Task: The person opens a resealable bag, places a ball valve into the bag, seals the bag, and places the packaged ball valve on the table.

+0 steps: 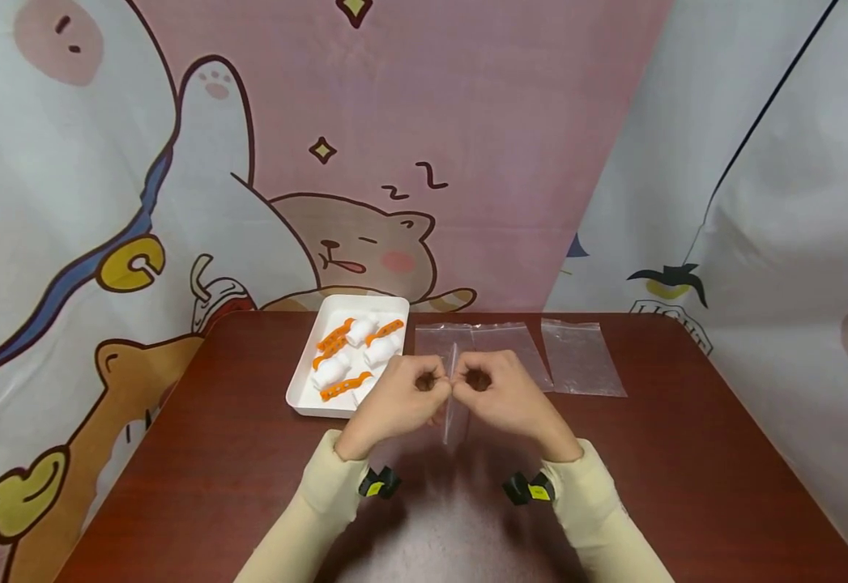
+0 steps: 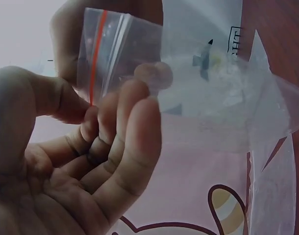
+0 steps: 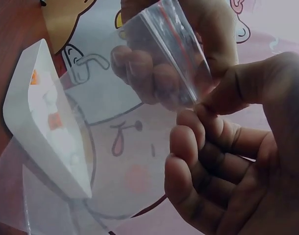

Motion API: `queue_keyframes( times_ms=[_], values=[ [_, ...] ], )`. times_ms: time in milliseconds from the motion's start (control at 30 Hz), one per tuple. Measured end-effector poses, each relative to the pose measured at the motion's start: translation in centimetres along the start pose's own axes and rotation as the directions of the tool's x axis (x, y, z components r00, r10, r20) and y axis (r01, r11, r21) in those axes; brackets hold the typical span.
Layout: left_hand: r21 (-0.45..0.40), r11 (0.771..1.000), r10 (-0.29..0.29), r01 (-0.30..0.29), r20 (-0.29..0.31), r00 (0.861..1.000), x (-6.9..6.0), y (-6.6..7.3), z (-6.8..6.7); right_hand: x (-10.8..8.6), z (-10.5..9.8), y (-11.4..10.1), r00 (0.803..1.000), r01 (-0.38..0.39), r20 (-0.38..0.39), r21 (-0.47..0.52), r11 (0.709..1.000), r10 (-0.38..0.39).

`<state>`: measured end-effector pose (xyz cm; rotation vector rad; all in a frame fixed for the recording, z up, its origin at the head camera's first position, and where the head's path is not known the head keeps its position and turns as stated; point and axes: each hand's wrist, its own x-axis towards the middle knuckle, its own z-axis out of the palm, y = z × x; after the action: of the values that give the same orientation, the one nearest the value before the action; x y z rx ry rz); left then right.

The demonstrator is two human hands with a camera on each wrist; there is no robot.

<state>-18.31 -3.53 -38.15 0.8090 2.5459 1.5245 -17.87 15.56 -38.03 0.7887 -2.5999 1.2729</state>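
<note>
1. The bag (image 1: 449, 425) is held upright above the table (image 1: 686, 494), edge-on in the head view, between the two hands.
2. By the left hand (image 1: 400, 397), the bag's edge near its red strip (image 2: 97, 56) is pinched between thumb and finger; the other fingers are curled.
3. By the right hand (image 1: 505, 397), the same end is pinched in like manner, and the two hands are brought nearly together.
4. Three flat bags (image 1: 582, 356) are laid on the table beyond the hands, two side by side and one farther right.
5. The tray (image 1: 314, 410) is set beside the left hand, its near right corner partly hidden by it; orange strips (image 1: 346, 386) and white rolls (image 1: 331, 371) are held in it.
6. The table is backed by a cartoon-printed cloth (image 1: 496, 146).
</note>
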Motion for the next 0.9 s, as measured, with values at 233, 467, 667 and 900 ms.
queue_keyframes(
  times_ms=[233,467,667,900],
  values=[
    [0.039,0.999,0.014,-0.012,-0.058,0.998,-0.2,0.1,0.2,0.0,0.3,0.0,0.998,0.014,-0.055,-0.038,0.999,-0.016],
    [0.118,0.993,0.041,-0.023,-0.153,0.987,0.0,-0.1,0.5,-0.1,0.5,0.1,0.990,0.003,-0.138,-0.088,0.996,-0.016],
    [0.057,0.998,0.000,0.006,-0.110,0.994,-0.1,0.0,0.2,0.0,0.1,0.3,0.993,0.011,-0.116,-0.101,0.995,-0.023],
    [-0.038,0.998,-0.050,0.047,-0.090,0.995,-0.2,-0.1,-0.5,-0.1,-0.8,0.7,0.997,0.012,-0.071,-0.076,0.997,-0.017]
  ],
)
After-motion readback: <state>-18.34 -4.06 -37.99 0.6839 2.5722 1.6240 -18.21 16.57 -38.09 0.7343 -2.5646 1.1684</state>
